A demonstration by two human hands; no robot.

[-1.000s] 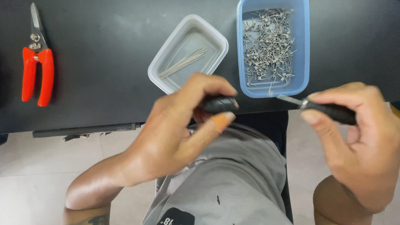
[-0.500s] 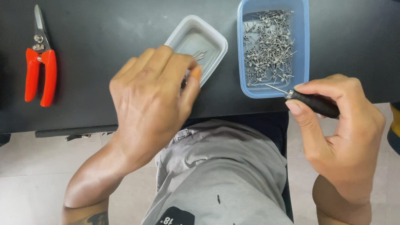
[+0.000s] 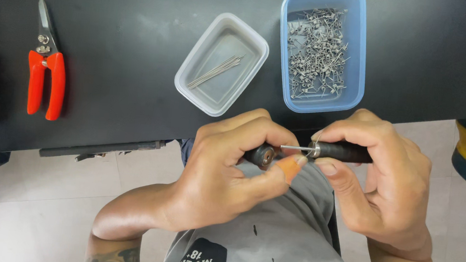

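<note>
Two hands are meeting over the person's lap, just off the near edge of the worktop (image 3: 136,83), and working a black-handled tool between them. The right hand (image 3: 380,183) is wrapping its fingers around the tool (image 3: 343,152), holding it level so its thin metal rod (image 3: 296,149) is pointing left. The left hand (image 3: 229,175) is curling in from the other side, pinching a small dark round piece (image 3: 264,155) at the rod's free end, with an orange-tipped thumb pressing beneath. A fine wire looks to be looping up at the tool's collar, though it is too thin to tell for sure. Holding both parts in line like this is likely keeping the rod steady while the fingers are working close to it.

Just beyond the hands, a blue tub (image 3: 357,57) is sitting near the worktop edge, holding a heap of small wire coils (image 3: 316,51), within easy reach. Beside it on the left, a clear tray (image 3: 194,66) is holding a few straight wire lengths (image 3: 215,72). Red-handled pliers (image 3: 47,70) are lying well apart at the far left. Bare worktop is lying between pliers and tray, and the lap below is giving the hands free room.
</note>
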